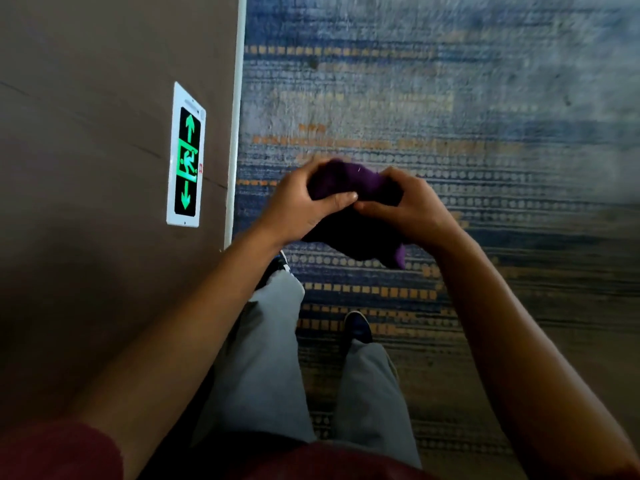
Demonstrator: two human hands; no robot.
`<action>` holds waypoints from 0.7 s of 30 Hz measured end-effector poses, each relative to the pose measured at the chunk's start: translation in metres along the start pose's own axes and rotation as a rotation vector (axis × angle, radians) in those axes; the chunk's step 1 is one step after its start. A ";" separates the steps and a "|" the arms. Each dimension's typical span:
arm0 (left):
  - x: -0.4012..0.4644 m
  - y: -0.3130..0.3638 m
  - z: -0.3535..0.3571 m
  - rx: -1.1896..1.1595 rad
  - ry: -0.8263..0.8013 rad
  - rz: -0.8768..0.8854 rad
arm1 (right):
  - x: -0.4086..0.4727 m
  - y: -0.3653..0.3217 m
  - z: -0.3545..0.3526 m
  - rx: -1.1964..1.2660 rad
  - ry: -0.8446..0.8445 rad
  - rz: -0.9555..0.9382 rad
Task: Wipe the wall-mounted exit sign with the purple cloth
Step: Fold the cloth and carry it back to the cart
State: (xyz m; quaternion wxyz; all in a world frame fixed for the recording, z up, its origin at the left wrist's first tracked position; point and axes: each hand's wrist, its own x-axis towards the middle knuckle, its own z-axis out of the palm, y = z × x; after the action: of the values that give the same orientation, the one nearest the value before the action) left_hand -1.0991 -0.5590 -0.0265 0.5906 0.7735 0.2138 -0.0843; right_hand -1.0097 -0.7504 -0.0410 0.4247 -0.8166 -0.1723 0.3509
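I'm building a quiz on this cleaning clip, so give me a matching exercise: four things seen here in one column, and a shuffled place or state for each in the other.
Column 1:
1. exit sign
2. purple cloth
3. carpet
4. shoe

Column 2:
A. bunched between both hands
B. blue with rows of orange marks
C. lit green, mounted on the brown wall
D. poking out from under a grey trouser leg

Pairs: 1-C, 2-A, 3-B, 4-D
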 end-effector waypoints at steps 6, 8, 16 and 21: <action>-0.031 0.034 0.022 -0.076 -0.049 -0.050 | -0.053 -0.025 -0.035 -0.038 0.049 -0.008; -0.038 0.050 0.020 -0.185 -0.107 -0.070 | -0.069 -0.038 -0.049 0.032 0.060 0.001; -0.022 0.125 -0.026 -0.225 -0.262 0.111 | -0.095 -0.102 -0.077 0.162 0.200 0.050; 0.004 0.184 -0.079 -0.190 -0.412 0.199 | -0.103 -0.148 -0.095 0.347 0.268 0.036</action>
State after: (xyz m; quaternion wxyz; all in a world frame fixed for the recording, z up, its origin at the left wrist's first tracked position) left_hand -1.0256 -0.5216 0.1563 0.6972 0.6983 0.0186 -0.1612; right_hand -1.0110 -0.7787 0.1610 0.5716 -0.7735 -0.0367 0.2714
